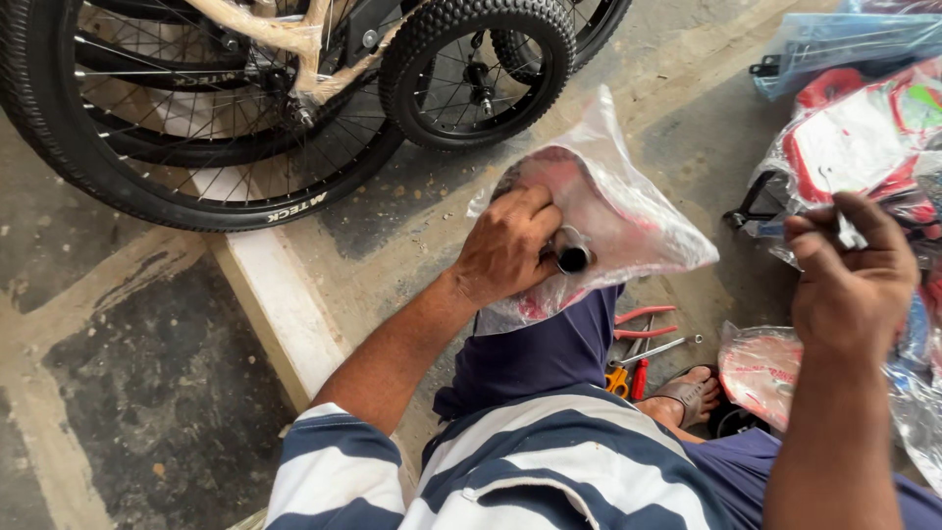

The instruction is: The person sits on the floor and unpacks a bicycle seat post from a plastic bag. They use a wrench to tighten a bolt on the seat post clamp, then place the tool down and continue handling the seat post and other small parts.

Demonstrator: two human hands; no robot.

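Hands apart: left hand (507, 247) clamps a plastic-wrapped part (608, 211) with a black tube end (572, 259) on the knee; right hand (852, 273) raised, fingers curled, pinching something small, too small to tell, near wrapped red-and-white parts (854, 147)

Worn grey concrete floor (128, 393) with dark patches, crossed by a pale painted stripe (280, 304). Bicycle wheels (196, 118) stand far left; plastic-wrapped parts (854, 147) pile at right in daylight.
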